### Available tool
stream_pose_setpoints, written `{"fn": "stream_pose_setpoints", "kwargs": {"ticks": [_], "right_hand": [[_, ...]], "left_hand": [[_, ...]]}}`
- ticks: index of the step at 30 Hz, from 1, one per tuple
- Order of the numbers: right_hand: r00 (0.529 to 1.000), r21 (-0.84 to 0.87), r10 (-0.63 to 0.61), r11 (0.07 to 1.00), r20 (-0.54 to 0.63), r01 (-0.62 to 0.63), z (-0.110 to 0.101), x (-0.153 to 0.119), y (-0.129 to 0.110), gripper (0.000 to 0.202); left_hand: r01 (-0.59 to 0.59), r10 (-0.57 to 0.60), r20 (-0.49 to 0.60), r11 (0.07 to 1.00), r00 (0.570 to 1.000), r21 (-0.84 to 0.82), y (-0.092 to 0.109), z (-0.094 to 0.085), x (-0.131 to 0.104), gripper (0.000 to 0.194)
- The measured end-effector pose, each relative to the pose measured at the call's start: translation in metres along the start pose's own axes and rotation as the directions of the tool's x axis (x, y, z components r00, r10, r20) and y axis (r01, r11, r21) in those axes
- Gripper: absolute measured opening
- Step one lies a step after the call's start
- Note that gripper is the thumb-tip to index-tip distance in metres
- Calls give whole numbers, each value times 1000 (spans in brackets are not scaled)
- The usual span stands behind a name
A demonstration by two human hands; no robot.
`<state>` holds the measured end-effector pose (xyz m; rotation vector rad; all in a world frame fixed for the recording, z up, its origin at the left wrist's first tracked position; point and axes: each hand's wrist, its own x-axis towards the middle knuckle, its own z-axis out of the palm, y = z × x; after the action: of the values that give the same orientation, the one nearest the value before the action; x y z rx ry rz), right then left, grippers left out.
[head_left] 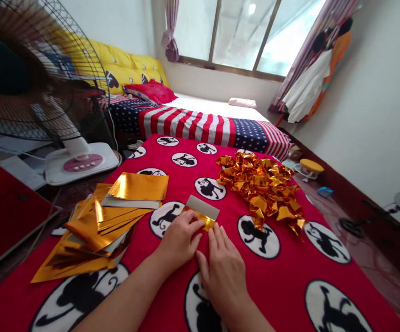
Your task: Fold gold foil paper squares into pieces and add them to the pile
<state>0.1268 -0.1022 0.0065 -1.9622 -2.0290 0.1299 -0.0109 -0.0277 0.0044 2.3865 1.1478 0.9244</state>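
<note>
A small sheet of foil paper (202, 207), grey on its far part and gold along a folded near strip, lies on the red cloth with monkey prints (227, 203). My left hand (182, 234) rests on the sheet's near left part, its fingers curled and pressing on the gold strip. Fingers outstretched, my right hand (222, 267) lies flat, its fingertips touching the near right corner. To the left is a loose pile of gold sheets (89, 230), some with grey backs. Many folded gold foil pieces (262, 184) are heaped at the right.
A fan (82, 161) stands at the left, beside a red folder (9, 207). Beyond the cloth is a bed (200, 127) with a striped and starred cover. A yellow stool (311, 166) stands on the floor at the right.
</note>
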Motion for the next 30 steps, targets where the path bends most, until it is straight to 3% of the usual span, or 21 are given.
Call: {"fn": "stream_pose_setpoints", "kwargs": {"ticks": [3, 5, 7, 10, 14, 18, 21, 26, 30], "right_hand": [[992, 136, 19, 991, -125, -2, -9, 15, 17, 32], [974, 257, 99, 965, -205, -44, -13, 32, 30, 29], [967, 354, 145, 933, -212, -63, -13, 50, 41, 32], [969, 475, 235, 863, -76, -172, -6, 72, 49, 38], [956, 558, 294, 791, 14, -251, 2, 77, 48, 21], [902, 706, 344, 569, 262, -422, -2, 61, 41, 16], [865, 755, 340, 433, 369, -492, -6, 50, 39, 15], [856, 744, 302, 426, 419, -515, -7, 47, 47, 14], [865, 752, 294, 430, 407, -499, -8, 48, 53, 15]], "left_hand": [[-5, 6, 29, 999, 1000, -36, 3, 3, 0, 28], [-16, 19, 37, 996, 999, -82, -1, 2, 2, 26], [-30, 36, 46, 992, 998, -123, -5, 1, 4, 25], [-40, 51, 66, 986, 997, -163, -10, -2, 6, 26], [-51, 61, 66, 988, 996, -143, -11, -3, 7, 38], [-92, 103, 92, 989, 990, -120, -8, -5, 6, 37], [-92, 104, 115, 990, 988, -109, -8, -6, 5, 29], [-73, 83, 125, 994, 989, -86, -5, -10, 4, 21], [-50, 57, 127, 997, 990, -61, -1, -11, 3, 4]]}}
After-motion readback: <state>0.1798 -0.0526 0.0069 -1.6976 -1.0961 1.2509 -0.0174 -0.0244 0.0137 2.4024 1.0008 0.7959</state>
